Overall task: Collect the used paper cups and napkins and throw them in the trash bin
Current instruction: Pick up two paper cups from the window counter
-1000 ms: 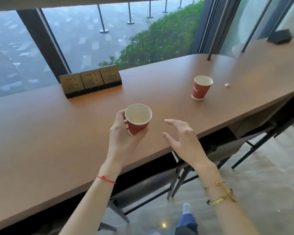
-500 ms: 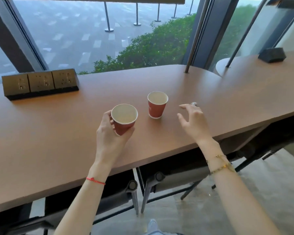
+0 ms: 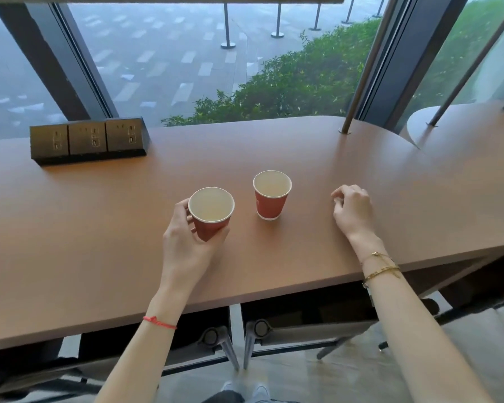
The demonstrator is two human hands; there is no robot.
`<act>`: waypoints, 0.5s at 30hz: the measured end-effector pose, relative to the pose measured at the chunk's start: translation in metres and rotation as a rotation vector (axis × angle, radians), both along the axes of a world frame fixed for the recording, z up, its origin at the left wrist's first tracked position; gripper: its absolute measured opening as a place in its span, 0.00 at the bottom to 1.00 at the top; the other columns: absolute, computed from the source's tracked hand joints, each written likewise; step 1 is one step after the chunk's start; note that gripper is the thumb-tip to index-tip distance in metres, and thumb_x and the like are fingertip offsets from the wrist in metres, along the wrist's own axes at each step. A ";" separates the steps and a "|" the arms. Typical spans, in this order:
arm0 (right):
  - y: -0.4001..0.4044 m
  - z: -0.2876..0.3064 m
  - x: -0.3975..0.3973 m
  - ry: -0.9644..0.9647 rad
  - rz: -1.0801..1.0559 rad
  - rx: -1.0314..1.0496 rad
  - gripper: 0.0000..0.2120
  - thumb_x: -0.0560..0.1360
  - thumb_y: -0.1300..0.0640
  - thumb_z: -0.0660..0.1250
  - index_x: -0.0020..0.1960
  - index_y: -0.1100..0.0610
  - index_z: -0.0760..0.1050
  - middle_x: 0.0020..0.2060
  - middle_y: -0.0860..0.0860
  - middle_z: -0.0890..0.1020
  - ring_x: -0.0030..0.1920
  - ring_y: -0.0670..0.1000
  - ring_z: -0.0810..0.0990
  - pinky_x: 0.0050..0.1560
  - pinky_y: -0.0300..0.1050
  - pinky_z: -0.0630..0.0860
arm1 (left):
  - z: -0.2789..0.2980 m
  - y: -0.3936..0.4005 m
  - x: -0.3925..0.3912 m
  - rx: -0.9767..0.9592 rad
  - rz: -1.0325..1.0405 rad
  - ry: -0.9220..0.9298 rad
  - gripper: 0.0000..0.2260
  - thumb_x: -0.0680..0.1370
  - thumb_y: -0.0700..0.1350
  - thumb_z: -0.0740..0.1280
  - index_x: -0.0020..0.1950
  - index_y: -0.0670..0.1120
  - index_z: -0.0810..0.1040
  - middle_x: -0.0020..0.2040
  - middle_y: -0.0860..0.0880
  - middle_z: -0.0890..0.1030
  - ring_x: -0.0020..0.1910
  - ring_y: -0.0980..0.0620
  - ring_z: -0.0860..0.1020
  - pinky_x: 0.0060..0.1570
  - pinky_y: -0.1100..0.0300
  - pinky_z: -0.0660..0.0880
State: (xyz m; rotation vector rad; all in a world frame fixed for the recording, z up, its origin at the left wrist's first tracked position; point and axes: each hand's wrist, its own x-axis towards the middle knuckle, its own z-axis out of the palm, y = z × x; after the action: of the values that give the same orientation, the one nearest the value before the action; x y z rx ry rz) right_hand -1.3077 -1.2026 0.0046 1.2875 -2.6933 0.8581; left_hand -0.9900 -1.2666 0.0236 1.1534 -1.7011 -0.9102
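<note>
The left hand (image 3: 186, 242) grips 1 red paper cup with a white inside (image 3: 211, 212) above the long brown wooden counter (image 3: 99, 242). A 2nd red paper cup (image 3: 271, 194) stands just beside it. The right hand (image 3: 352, 209) curls on the counter; whether it pinches anything I cannot tell. Reaching across could topple the standing cup.

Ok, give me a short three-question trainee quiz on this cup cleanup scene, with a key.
1. True or false: the left hand holds a red paper cup.
2. Where is the second cup? A) on its side B) upright on the counter C) in the right hand
3. Fill in: the black block by the window is a row of three power ____.

Key: 1 true. 2 B. 3 sockets.
</note>
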 end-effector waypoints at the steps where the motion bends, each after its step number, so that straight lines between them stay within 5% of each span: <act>1: 0.000 0.002 0.004 -0.025 0.035 -0.028 0.08 0.76 0.66 0.62 0.48 0.61 0.79 0.47 0.58 0.80 0.51 0.59 0.75 0.53 0.49 0.72 | 0.000 -0.001 0.001 0.000 -0.002 -0.001 0.28 0.65 0.49 0.80 0.59 0.57 0.70 0.51 0.64 0.77 0.50 0.69 0.77 0.44 0.76 0.73; 5: 0.001 0.014 0.042 -0.177 0.188 -0.187 0.08 0.74 0.67 0.60 0.47 0.58 0.75 0.43 0.52 0.76 0.40 0.50 0.75 0.43 0.34 0.71 | 0.002 -0.006 0.004 -0.001 0.008 -0.003 0.28 0.65 0.47 0.80 0.60 0.55 0.70 0.52 0.62 0.77 0.49 0.70 0.77 0.43 0.77 0.72; 11: -0.004 0.020 0.091 -0.506 0.280 -0.158 0.10 0.74 0.64 0.58 0.53 0.56 0.71 0.50 0.50 0.69 0.44 0.44 0.71 0.46 0.30 0.66 | 0.001 -0.010 0.009 -0.001 0.011 -0.033 0.29 0.65 0.46 0.80 0.60 0.55 0.70 0.50 0.62 0.78 0.49 0.70 0.77 0.42 0.78 0.71; 15: -0.013 0.018 0.100 -0.605 0.296 -0.070 0.36 0.68 0.48 0.69 0.71 0.55 0.60 0.59 0.49 0.65 0.57 0.45 0.67 0.60 0.42 0.65 | -0.001 -0.011 0.013 0.013 0.012 -0.041 0.30 0.65 0.47 0.80 0.62 0.53 0.70 0.52 0.56 0.79 0.50 0.65 0.78 0.42 0.77 0.72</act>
State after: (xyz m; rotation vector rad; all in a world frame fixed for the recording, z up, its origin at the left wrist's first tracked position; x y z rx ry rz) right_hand -1.2082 -1.2154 0.0226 1.6587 -2.8767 1.5884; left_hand -0.9769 -1.2775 0.0227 1.1978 -1.7215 -0.8972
